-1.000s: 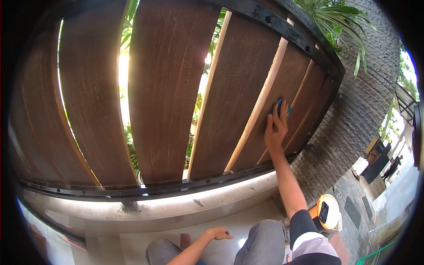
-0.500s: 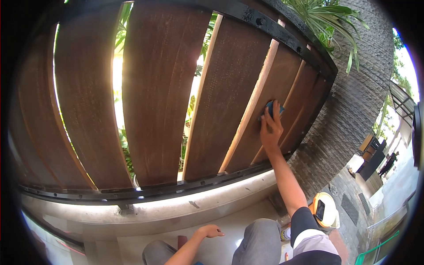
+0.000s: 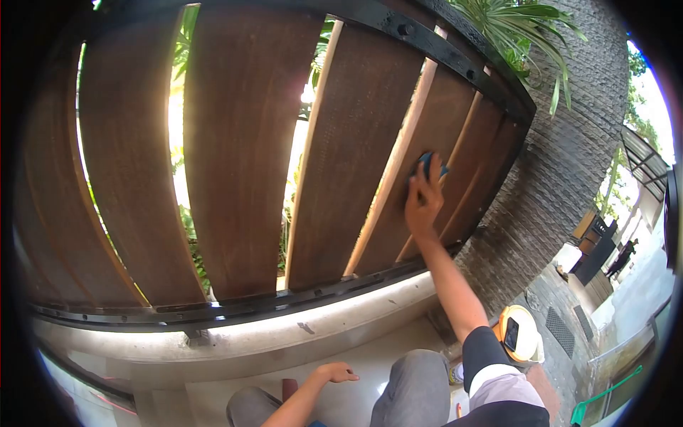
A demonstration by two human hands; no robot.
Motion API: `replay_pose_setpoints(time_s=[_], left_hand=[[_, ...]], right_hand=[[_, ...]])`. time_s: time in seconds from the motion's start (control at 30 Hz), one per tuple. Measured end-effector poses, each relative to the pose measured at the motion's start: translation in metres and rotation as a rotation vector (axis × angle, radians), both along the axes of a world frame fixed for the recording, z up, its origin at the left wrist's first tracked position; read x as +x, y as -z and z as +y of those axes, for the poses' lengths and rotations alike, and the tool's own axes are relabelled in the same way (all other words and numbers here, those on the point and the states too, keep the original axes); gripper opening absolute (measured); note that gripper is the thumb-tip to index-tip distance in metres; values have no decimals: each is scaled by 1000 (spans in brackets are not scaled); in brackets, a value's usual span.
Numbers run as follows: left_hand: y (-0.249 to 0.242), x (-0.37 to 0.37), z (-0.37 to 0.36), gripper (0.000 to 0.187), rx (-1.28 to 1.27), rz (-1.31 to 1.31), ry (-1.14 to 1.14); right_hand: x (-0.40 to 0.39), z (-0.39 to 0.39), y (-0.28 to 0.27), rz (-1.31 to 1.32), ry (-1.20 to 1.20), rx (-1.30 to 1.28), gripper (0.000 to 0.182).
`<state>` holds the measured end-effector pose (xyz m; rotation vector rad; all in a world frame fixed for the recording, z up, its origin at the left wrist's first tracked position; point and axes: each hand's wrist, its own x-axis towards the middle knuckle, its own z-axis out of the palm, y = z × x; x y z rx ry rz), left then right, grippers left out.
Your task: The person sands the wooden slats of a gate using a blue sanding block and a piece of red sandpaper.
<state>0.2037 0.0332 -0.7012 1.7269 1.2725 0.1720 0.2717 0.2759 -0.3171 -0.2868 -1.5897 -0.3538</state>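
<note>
My right hand (image 3: 424, 205) is stretched up to the brown wooden planks, fingers closed over a folded blue pad (image 3: 426, 159). The pad lies against a narrow plank (image 3: 453, 114) toward the gate's right end; whether it is cloth or abrasive paper I cannot tell. Dark metal bars (image 3: 249, 313) frame the planks above and below. Down low, my left hand (image 3: 337, 372) hangs between my knees with its fingers loosely curled together and nothing visible in them.
A textured stone wall (image 3: 551, 171) rises beside the gate's right end. Near my right elbow stands a pale yellow-rimmed tub (image 3: 527, 336) with a phone (image 3: 511, 334) on it. Green plants (image 3: 512, 28) hang over the top. A person (image 3: 622, 257) is far off at right.
My right hand has slid a little up the plank with the blue pad. The view has shifted slightly, so the gate appears further left. My left hand stays put.
</note>
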Motion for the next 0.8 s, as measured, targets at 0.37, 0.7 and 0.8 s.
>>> replay_pose_setpoints(time_s=[0.37,0.7,0.8], left_hand=[[3,-3,-1,65,15,26,22],[-17,7,-8,60,5,-41,-1],[-21,13,-7,60,-6,-26,28]], right_hand=[[-6,-6,-6,19,76,-5,30],[-7,-10,-75,52,47,20,31],[-11,-13,-56,102,6,-53,30]])
